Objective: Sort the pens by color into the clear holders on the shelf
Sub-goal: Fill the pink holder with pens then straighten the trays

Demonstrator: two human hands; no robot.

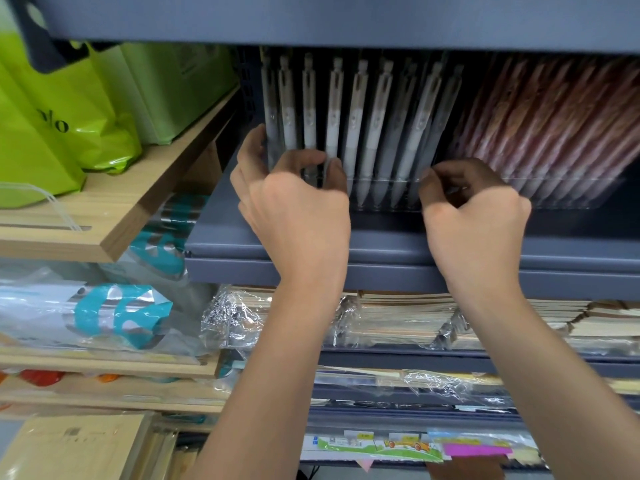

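Observation:
A row of white pens (370,133) stands tilted in a clear holder (388,197) on the blue-grey shelf (388,244). To its right a second clear holder (581,199) carries dark red pens (554,133). My left hand (294,206) grips the left end of the white-pen holder, thumb at its side and fingers curled over the front lip. My right hand (474,216) pinches the front rim where the two holders meet. The fingertips hide the lower ends of some pens.
Green bags (62,126) sit on a wooden shelf (114,216) at the left. Wrapped notebook stacks (398,320) fill the shelf below. The upper shelf's underside (346,19) hangs low over the pens. Plastic-wrapped packs (114,313) lie at lower left.

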